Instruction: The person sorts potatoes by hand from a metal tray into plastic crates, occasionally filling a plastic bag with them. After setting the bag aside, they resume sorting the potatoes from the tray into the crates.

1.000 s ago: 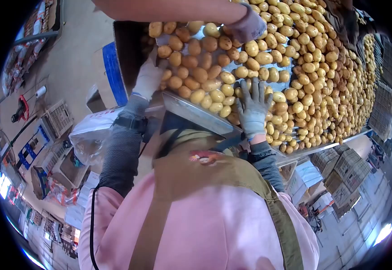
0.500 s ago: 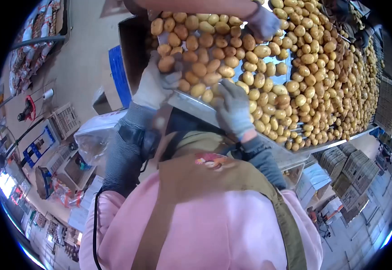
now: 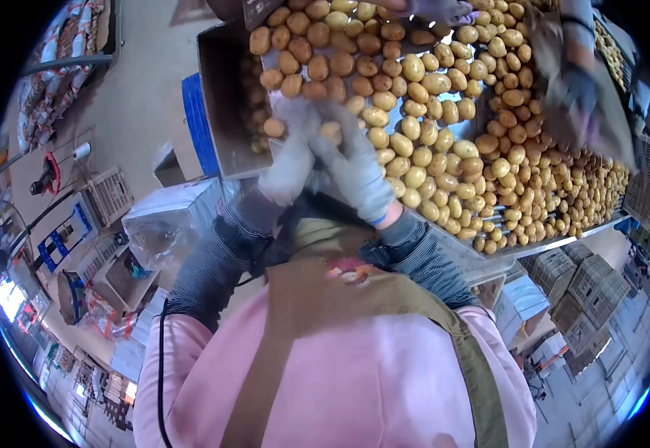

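Note:
Many yellow-brown potatoes (image 3: 429, 164) lie on a metal sorting table (image 3: 477, 263). My left hand (image 3: 293, 153), in a pale glove, is over the table's near left corner, its fingers blurred by motion. My right hand (image 3: 358, 166), also gloved, is right beside it with its fingers stretched forward. A potato (image 3: 330, 133) shows between the two hands; whether either hand grips it is not clear. Another potato (image 3: 273, 127) lies just left of my left hand, near the table's left edge.
A dark-sided bin (image 3: 224, 97) with potatoes inside adjoins the table's left edge. Co-workers' gloved hands (image 3: 452, 10) reach in at the far side and upper right. Stacked crates (image 3: 593, 291) stand at the right, and a plastic-wrapped box (image 3: 172, 216) at the left.
Both my hands have come together, the right one moving left. Potatoes near the left corner have gone from there. A co-worker's arm at the far side has drawn back; another now blurs across the upper right.

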Available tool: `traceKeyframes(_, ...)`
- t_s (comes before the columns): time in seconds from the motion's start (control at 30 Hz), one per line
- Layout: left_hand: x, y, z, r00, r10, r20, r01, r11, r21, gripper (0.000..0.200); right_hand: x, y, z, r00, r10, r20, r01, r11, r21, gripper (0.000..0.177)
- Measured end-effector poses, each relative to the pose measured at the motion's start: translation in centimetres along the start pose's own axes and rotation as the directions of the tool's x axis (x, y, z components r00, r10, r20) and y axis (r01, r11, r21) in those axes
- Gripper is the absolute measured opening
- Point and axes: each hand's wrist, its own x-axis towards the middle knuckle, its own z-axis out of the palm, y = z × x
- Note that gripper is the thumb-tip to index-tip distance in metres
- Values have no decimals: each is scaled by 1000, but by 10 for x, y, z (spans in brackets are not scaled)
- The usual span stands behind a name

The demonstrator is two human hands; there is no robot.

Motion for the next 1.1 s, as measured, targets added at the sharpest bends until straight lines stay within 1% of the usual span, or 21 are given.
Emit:
traceKeyframes(0.07, 5, 12, -13, 993, -85, 86, 56, 953, 298, 38, -2, 26, -1, 998, -65, -4, 64, 989, -132, 55)
traceKeyframes(0.1, 13, 14, -25, 984, 75, 164, -161, 774, 612, 35, 1, 27, -5, 996, 68, -59, -65, 997, 51, 53)
traceKeyframes(0.17, 42, 17, -53, 828, 405, 388, -371, -122, 920, 22, 0, 29, -19, 930, 357, -91, -289, 860, 420, 49)
traceKeyframes(0.2, 57, 38, -54, 937, 347, -48, -126, 462, 878, 35, 4, 21, -31, 941, 318, -119, -256, 895, 366, 44)
traceKeyframes(0.27, 99, 61, -62, 848, 515, 122, -210, 117, 971, 36, 1, 28, -48, 927, 364, -95, -299, 866, 402, 43)
traceKeyframes(0.37, 148, 65, -53, 919, 377, 114, -37, -206, 978, 34, -17, 3, -71, 919, 394, -4, -334, 783, 525, 38)
traceKeyframes(0.4, 151, 72, -58, 905, 312, 290, -195, -303, 933, 34, -28, -2, -80, 919, 394, -4, -323, 759, 565, 36)
traceKeyframes(0.43, 160, 81, -74, 849, 226, 478, -375, -380, 846, 34, -46, 7, -89, 962, 251, -104, -202, 916, 346, 33)
traceKeyframes(0.5, 177, 93, -66, 957, -43, 287, -290, -205, 935, 43, -111, 26, -121, 952, 163, -260, -173, 985, -14, 31)
traceKeyframes(0.53, 173, 89, -67, 922, 55, 383, -369, -174, 913, 48, -146, 28, -138, 919, 217, -330, -253, 965, -72, 31)
traceKeyframes(0.6, 260, 53, -145, 950, 43, 309, -281, -315, 906, 43, -213, 26, -155, 734, 498, -461, -461, 865, 201, 31)
traceKeyframes(0.63, 299, 37, -180, 962, 36, 271, -237, -385, 892, 42, -246, 40, -156, 679, 471, -563, -460, 871, 174, 31)
traceKeyframes(0.7, 244, 64, -132, 883, 212, 420, -335, -342, 878, 48, -314, 66, -155, 541, 396, -742, -474, 872, 120, 32)
traceKeyframes(0.73, 224, 73, -108, 923, 173, 342, -311, -183, 932, 48, -342, 62, -158, 379, 465, -800, -490, 834, 253, 33)
traceKeyframes(0.77, 211, 84, -98, 961, 124, 248, -247, -26, 969, 49, -379, 69, -167, 375, 402, -835, -688, 724, 40, 33)
traceKeyframes(0.87, 214, 80, -105, 944, 165, 286, -254, -193, 948, 55, -489, 90, -194, 324, 227, -918, -946, 113, -305, 38)
traceKeyframes(0.93, 164, 80, -79, 903, 311, 296, -281, -94, 955, 57, -532, 103, -220, 135, 188, -973, -969, 231, -90, 39)
traceKeyframes(1.0, 107, 76, -32, 836, 484, 260, -371, 149, 916, 60, -515, 126, -253, -109, 221, -969, -686, 689, 234, 39)
traceKeyframes(1.03, 89, 71, -14, 779, 563, 275, -534, 369, 761, 62, -484, 135, -260, -108, 258, -960, -536, 798, 275, 40)
traceKeyframes(1.07, 68, 73, -2, 829, 507, 236, -451, 357, 818, 60, -442, 140, -257, -7, 292, -957, -467, 845, 261, 40)
traceKeyframes(1.1, 52, 67, 5, 865, 452, 219, -467, 567, 679, 61, -381, 127, -245, 180, 305, -935, -472, 861, 190, 39)
